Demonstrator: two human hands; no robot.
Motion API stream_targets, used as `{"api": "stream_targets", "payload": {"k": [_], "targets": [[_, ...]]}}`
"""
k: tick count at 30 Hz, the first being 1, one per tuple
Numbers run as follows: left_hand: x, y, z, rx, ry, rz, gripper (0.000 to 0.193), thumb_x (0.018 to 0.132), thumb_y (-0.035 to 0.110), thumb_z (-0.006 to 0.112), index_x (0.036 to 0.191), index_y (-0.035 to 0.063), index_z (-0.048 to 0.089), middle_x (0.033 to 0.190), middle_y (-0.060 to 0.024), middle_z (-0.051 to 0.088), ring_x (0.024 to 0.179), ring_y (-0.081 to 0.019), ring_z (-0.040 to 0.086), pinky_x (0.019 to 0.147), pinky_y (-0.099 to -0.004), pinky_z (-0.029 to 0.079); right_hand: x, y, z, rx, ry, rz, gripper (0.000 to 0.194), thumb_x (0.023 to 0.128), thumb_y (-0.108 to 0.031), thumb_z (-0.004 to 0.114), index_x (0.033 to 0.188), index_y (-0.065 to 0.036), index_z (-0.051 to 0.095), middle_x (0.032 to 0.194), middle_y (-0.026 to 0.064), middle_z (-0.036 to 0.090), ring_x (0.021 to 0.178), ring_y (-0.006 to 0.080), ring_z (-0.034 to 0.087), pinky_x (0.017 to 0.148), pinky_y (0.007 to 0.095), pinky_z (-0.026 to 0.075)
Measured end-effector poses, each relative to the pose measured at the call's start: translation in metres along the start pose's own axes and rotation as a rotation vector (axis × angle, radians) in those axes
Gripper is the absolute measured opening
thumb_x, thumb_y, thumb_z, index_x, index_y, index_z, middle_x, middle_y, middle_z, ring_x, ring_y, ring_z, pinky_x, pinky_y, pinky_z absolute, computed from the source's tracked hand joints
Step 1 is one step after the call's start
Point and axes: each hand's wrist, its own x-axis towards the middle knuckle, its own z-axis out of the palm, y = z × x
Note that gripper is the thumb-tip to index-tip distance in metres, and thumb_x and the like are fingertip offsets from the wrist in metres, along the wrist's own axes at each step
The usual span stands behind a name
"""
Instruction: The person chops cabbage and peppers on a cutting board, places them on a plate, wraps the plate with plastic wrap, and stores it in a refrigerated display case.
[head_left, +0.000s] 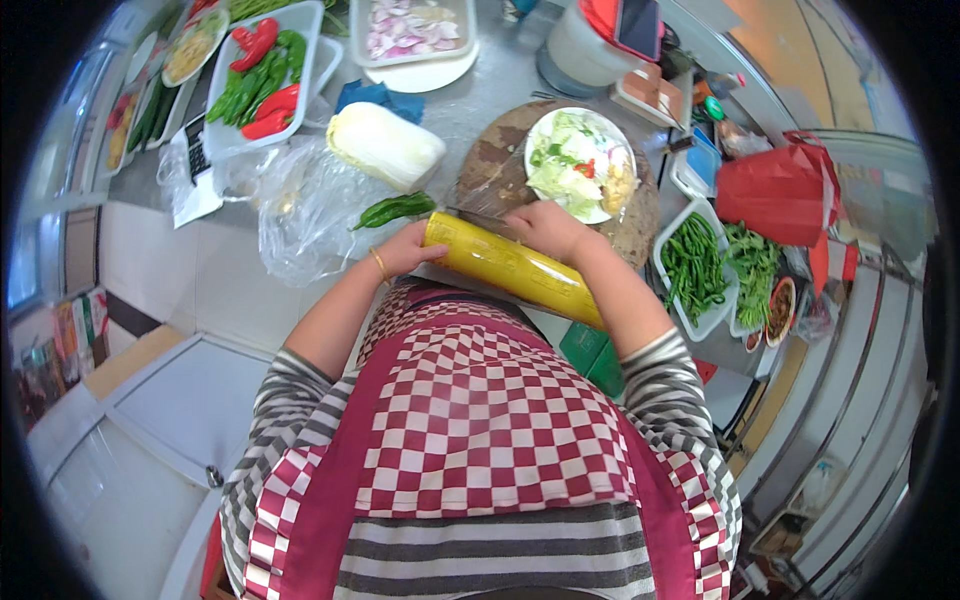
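Note:
My left hand (409, 249) grips the left end of a large yellow roll of cling film (517, 271), its thumb on top. The roll lies slantwise in front of my apron. Just beyond it, my right hand (551, 229) is closed on what looks like a knife (484, 223), whose dark blade points left along the roll; the handle is hidden in my fist. Clear film seems to stretch from the roll over a round wooden chopping board (487, 161). On the board sits a white plate (581, 165) of cut cabbage, peppers and other pieces. A green pepper (394, 210) lies near my left hand.
A napa cabbage (386, 146) and crumpled plastic bags (300, 210) lie to the left. Behind are tubs of peppers (259, 82) and onion pieces (412, 30). Right of the board stand a tub of green chillies (694, 270), leafy greens (750, 262) and a red bag (776, 191).

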Motion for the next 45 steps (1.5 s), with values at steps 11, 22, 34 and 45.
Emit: {"api": "stream_targets", "payload": {"k": [11,22,34,45], "targets": [[0.033,0.038,-0.009,0.662,0.245,-0.173,0.061,0.083,0.020,0.084,0.134,-0.0020,0.059,0.114,-0.0110,0.071,0.101,-0.0209,0.069,0.090,-0.0334,0.056,-0.312,0.141,-0.011,0.253,0.411,0.674,0.030,0.103,-0.030,0.060,0.109,-0.003,0.074,0.077,0.0134,0.069,0.069,0.0254,0.065,0.070,0.0377,0.052],[0.241,0.048,0.024,0.695,0.667,-0.011,0.026,0.081,0.016,0.079,0.102,0.0031,0.071,0.092,-0.0110,0.076,0.084,-0.0233,0.072,0.079,-0.0366,0.057,-0.049,0.182,0.036,-0.052,1.154,0.840,0.037,0.095,-0.011,0.059,0.131,-0.006,0.057,0.114,0.0255,0.062,0.109,0.0470,0.059,0.096,0.0514,0.048],[0.244,0.044,0.066,0.804,0.940,0.107,0.015,0.082,0.017,0.068,0.079,0.0055,0.077,0.078,-0.0164,0.074,0.074,-0.0350,0.071,0.073,-0.0441,0.056,-0.052,0.166,0.059,0.280,1.285,0.719,0.010,0.092,-0.016,0.066,0.095,-0.006,0.066,0.091,0.0173,0.070,0.087,0.0398,0.068,0.075,0.0480,0.053],[0.261,0.075,0.100,-0.019,0.948,0.044,0.066,0.108,0.051,0.040,0.113,-0.0074,0.071,0.111,-0.0181,0.075,0.102,-0.0273,0.070,0.091,-0.0384,0.050,-0.041,0.162,0.082,0.702,1.383,0.676,0.014,0.093,-0.015,0.068,0.100,-0.004,0.074,0.090,0.0134,0.074,0.081,0.0287,0.072,0.074,0.0399,0.055]]}}
